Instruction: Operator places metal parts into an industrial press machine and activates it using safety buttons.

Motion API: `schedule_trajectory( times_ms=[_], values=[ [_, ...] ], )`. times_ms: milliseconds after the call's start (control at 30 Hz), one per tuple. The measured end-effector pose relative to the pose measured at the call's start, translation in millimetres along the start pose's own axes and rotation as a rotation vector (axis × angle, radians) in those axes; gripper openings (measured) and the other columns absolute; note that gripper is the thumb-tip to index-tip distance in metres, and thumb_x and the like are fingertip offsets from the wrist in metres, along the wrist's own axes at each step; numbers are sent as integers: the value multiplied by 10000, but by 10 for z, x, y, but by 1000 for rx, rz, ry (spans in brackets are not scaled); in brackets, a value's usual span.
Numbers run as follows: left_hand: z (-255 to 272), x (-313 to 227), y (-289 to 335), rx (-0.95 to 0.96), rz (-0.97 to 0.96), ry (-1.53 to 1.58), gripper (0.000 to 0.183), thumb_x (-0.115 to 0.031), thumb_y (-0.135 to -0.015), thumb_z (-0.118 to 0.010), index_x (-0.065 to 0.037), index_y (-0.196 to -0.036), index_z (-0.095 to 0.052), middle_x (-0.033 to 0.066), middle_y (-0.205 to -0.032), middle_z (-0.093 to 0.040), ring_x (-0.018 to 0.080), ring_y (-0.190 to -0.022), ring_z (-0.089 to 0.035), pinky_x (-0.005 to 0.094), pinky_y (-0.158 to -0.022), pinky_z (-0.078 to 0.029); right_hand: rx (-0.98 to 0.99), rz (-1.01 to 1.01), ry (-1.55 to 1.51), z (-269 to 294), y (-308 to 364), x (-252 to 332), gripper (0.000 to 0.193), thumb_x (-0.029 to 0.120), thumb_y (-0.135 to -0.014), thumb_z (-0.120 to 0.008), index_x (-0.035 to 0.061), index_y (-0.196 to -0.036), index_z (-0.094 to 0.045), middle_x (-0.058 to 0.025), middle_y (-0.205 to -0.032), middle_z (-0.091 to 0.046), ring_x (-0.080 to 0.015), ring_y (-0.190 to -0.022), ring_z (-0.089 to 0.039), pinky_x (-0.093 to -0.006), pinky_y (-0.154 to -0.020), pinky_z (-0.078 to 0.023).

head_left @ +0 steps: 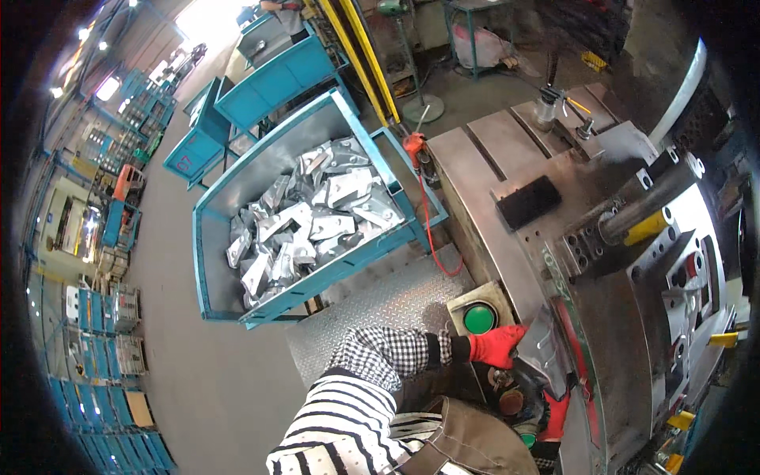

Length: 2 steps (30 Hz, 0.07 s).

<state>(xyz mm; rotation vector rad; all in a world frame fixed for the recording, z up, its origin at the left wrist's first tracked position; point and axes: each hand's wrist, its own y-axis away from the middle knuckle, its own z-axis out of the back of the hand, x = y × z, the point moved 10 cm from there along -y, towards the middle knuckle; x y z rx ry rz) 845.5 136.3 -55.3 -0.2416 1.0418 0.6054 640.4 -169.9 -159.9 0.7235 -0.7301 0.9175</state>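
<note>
My left hand (pixel 497 347), in a red glove, is closed on the far end of a bent grey sheet-metal part (pixel 545 348). The near end of that part meets my right hand (pixel 556 416), also red-gloved, whose fingers are partly hidden but look wrapped round its edge. The part is held at the front edge of the press bed, beside the die (pixel 633 332). Just left of my left hand sits a green push button (pixel 480 318) on a box. A second green button (pixel 528 438) shows by my right hand.
A blue metal bin (pixel 202 261) full of similar bent parts (pixel 328 198) stands to the left. Between it and the press lies a checker-plate platform (pixel 356 328). A red hose (pixel 431 245) hangs by the bed. A black block (pixel 529 203) rests on the bed.
</note>
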Motion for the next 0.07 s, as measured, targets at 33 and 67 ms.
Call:
schedule_trajectory(
  times_ms=[33, 67],
  values=[
    [-17, 48, -7, -13, 7, 15, 1183, -369, -659, -822, 124, -1574, -258, 337, -1591, -366, 420, -1500, -370, 413, -1257, -307, 30, -13, -47, -31, -42, 125, 1006, 205, -606, -977, -45, -1468, -524, -240, -1463, -585, -391, -1346, -559, -471, -1165, -417],
    [-68, 61, -64, -16, 4, 32, 1190, -373, -658, -822, 118, -1580, -252, 328, -1603, -356, 416, -1510, -358, 413, -1257, -306, 23, -13, -46, -60, -97, 193, 1006, 205, -606, -977, -45, -1468, -524, -240, -1463, -585, -391, -1346, -559, -471, -1165, -417]
  ],
)
